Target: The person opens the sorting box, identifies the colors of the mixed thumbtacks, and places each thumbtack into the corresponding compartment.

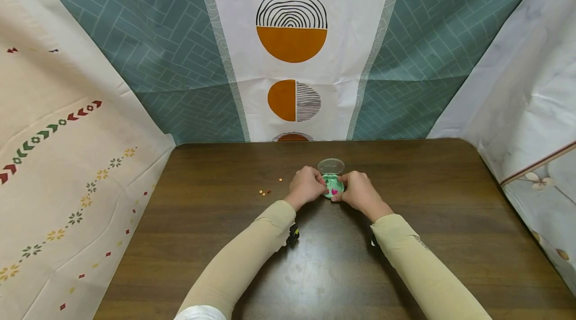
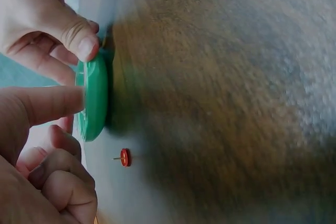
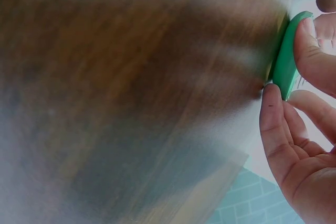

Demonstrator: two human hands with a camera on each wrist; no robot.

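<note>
A small round green case (image 1: 332,186) sits on the table with its clear lid (image 1: 330,166) tipped up at the back. Something pink (image 1: 334,191) shows inside it. My right hand (image 1: 360,191) grips the case by its right rim, thumb toward the front. From the left, my left hand (image 1: 308,186) reaches over the case. One of its fingers stretches to the case's top in the left wrist view, while others are curled; whether its tips pinch anything is hidden. A red thumbtack (image 2: 125,157), pin sticking out, lies beside the case in that view.
Several small coppery thumbtacks (image 1: 263,194) lie on the brown table (image 1: 216,240) left of my left hand. A patterned curtain (image 1: 288,70) hangs behind the table's back edge. Fabric walls stand at the left and right.
</note>
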